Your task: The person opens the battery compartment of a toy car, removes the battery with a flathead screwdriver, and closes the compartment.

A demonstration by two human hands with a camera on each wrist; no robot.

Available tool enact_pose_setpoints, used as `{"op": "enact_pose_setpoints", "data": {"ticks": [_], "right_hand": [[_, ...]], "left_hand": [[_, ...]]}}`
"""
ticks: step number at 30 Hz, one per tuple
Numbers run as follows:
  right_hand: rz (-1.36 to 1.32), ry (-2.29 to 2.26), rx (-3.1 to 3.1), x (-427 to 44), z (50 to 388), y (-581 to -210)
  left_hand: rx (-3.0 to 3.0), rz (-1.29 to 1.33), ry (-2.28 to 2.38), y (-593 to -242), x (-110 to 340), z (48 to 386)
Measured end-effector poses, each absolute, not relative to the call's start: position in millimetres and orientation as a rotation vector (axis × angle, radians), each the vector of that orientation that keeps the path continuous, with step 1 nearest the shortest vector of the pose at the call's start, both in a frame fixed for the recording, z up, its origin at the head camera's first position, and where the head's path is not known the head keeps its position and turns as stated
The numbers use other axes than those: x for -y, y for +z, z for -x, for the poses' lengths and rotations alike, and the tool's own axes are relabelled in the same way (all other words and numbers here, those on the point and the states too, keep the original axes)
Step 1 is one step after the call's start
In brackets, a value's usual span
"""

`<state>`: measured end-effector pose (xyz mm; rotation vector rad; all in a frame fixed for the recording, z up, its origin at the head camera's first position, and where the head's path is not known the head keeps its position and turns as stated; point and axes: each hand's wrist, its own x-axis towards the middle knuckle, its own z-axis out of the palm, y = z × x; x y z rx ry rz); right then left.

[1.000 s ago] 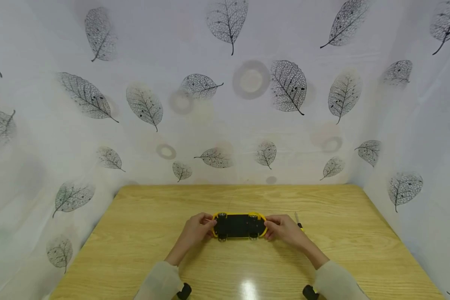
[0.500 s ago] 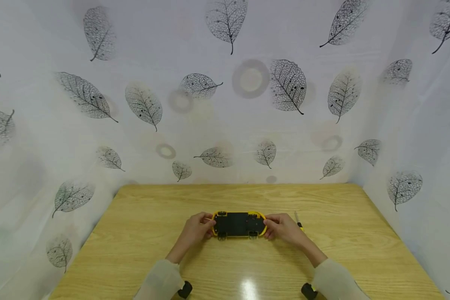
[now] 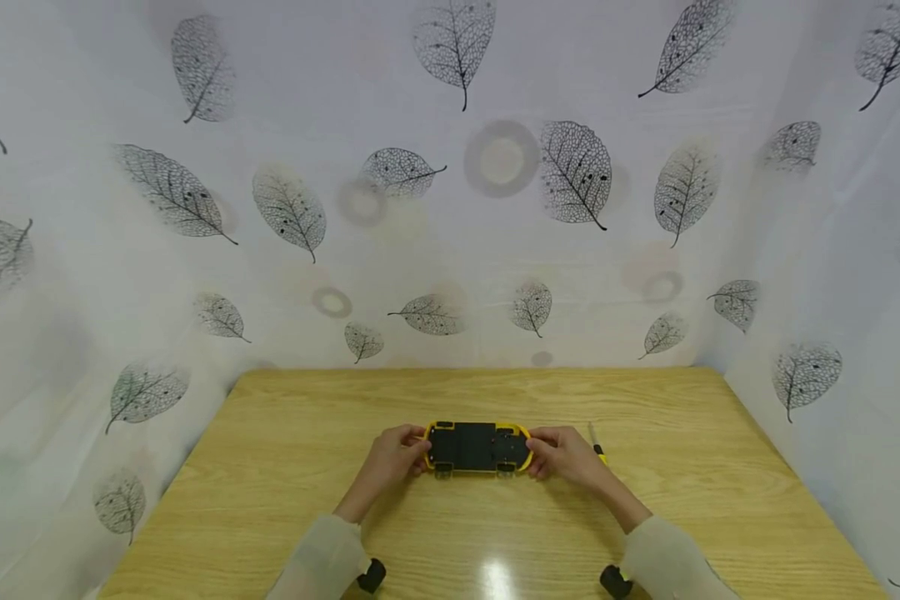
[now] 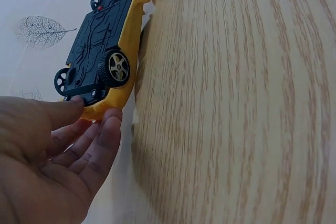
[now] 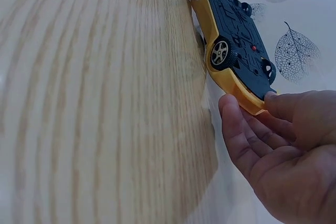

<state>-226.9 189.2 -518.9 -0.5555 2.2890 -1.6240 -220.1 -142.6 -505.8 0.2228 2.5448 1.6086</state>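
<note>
A yellow toy car [image 3: 474,447] is held with its black underside and wheels facing the head camera. My left hand [image 3: 390,457] pinches its left end, thumb on the underside; the left wrist view shows that thumb and curled fingers of the hand [image 4: 68,156] on the yellow body [image 4: 118,95]. At the car's other end, my right hand [image 3: 566,457] grips in the same way. In the right wrist view the right hand [image 5: 289,145] has its thumb on the edge of the black underside [image 5: 236,40], fingers beneath the yellow body.
A screwdriver [image 3: 598,443] with a black and yellow handle lies on the wooden table [image 3: 307,417], just behind my right hand. A white curtain [image 3: 450,250] with leaf prints stands behind and at both sides of the table.
The car has tilted slightly between my hands, so its underside faces the head camera more squarely. Both hands keep their hold and have barely moved.
</note>
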Motion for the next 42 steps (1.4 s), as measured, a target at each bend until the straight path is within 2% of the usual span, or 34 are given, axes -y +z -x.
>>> {"op": "enact_pose_setpoints", "data": {"ticks": [42], "right_hand": [[0.485,-1.651,-2.286,-184.1,224.1,-518.5]], "left_hand": [[-2.553,-0.130,1.441,-506.5,141.5,234.3]]}}
